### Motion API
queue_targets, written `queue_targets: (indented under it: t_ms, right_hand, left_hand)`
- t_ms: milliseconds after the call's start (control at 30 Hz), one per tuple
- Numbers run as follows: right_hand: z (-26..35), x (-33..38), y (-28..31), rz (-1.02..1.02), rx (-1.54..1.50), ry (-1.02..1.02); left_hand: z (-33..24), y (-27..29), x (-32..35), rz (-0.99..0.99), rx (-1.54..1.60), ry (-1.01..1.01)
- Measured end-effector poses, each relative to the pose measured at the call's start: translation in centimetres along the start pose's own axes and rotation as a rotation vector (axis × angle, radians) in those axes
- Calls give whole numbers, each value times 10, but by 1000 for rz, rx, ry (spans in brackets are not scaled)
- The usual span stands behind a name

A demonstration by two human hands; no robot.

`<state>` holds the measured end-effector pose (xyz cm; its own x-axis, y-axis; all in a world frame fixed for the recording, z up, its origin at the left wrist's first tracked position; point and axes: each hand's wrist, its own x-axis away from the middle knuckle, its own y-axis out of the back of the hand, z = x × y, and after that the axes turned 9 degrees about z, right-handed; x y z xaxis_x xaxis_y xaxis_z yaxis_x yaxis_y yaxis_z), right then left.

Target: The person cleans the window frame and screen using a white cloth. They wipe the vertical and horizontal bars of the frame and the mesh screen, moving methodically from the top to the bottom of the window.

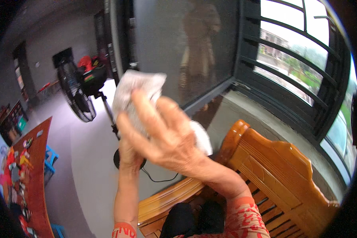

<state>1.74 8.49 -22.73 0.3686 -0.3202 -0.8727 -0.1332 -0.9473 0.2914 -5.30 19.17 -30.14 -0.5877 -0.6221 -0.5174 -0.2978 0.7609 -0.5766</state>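
A crumpled white cloth (141,85) is bunched between my two hands, held up in front of the dark window sash. My right hand (162,131) lies over it with the back of the hand showing and its bent fingers pressing into the fabric. Behind it, my left hand (129,152) supports the cloth from the left; most of its fingers are hidden. More white material (202,139) sticks out past the right hand's wrist side. Both forearms wear red-patterned sleeves.
A varnished wooden bench (273,166) stands close at right, under a barred window (289,51). The open sash (158,35) reflects a figure. A black standing fan (77,85) is beyond my hands. At left, a brown table (41,158) bears colourful items, with blue stools (50,158) beside it.
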Motion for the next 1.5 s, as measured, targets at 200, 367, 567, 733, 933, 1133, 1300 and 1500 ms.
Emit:
queue_targets:
  t_ms: [200, 367, 567, 733, 933, 1133, 1300, 1500]
  right_hand:
    - [1, -13, -1, 198, 212, -60]
    - [10, -6, -4, 247, 182, -54]
    - [18, 16, 0, 424, 133, -36]
    - [21, 42, -13, 363, 152, 60]
    - [16, 64, 5, 585, -100, 153]
    - [-8, 20, 16, 127, -159, -61]
    - [-6, 34, -18, 154, -193, -141]
    - [9, 69, -7, 408, -415, -190]
  left_hand:
    - [5, 9, -5, 64, 98, -4]
    - [-4, 4, -3, 184, 23, 15]
    - [-6, 0, -4, 246, 118, 30]
    - [-4, 10, -6, 329, 357, 95]
    - [-2, 7, -10, 385, 310, 60]
    - [-3, 11, -5, 225, 122, 30]
    - [-4, 5, -5, 233, 33, 3]
    - [-1, 6, -5, 267, 161, 30]
